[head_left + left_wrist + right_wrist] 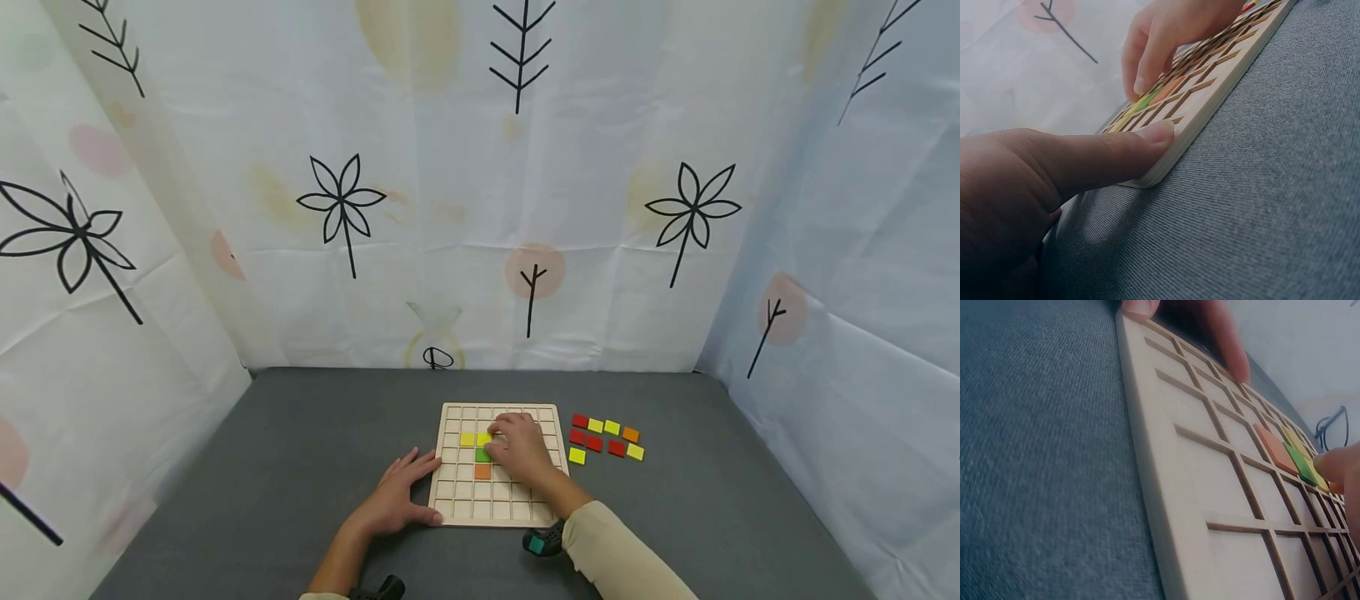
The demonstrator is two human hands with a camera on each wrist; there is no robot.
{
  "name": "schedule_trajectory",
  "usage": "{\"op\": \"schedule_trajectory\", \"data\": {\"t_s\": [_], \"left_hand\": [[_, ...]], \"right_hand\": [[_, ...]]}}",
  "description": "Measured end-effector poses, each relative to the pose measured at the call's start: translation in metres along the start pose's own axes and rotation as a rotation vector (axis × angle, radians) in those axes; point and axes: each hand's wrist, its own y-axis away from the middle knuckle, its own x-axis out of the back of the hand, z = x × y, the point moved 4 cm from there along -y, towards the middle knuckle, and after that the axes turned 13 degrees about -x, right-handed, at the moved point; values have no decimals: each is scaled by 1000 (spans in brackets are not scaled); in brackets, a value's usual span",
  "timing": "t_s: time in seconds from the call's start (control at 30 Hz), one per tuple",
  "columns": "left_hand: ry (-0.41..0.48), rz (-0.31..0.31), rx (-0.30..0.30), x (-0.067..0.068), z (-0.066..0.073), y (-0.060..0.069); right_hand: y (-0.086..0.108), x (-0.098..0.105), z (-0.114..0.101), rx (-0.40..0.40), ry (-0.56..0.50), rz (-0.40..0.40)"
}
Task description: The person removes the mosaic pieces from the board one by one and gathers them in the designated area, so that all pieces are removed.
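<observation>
A square wooden grid board [459,508] lies on the dark table. Two yellow tiles [467,439] sit side by side in it, with a green tile [482,455] and an orange tile [482,472] in a column below the right one. My left hand [393,496] rests at the board's left edge, its thumb on the near corner and its fingers spread. Over the middle of the grid, my right hand [521,450] bends its fingers down beside the yellow and green tiles. A sliver of another orange tile [1336,487] shows at its fingertips, mostly hidden by the hand.
Right of the board lie several loose tiles in red, yellow and orange, among them a red tile [616,448] and a yellow tile [577,456]. Patterned white curtains [450,250] enclose the grey table [315,442] at the back and sides.
</observation>
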Motion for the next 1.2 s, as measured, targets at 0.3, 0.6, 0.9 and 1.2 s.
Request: {"op": "schedule_trajectory", "data": {"t_s": [0.3,0.6,0.9,1.2], "left_hand": [[-3,-1,-1,1,0,-1],[-2,-6,-16,1,1,0],[-9,-16,-6,1,1,-1],[-14,-20,-15,0,0,-1]], "right_hand": [[3,-1,-6,-25,54,-26],[2,-1,-6,-58,-6,-40],[-1,-2,-7,-116,-20,-45],[-8,-1,-7,-163,-68,-28]]}}
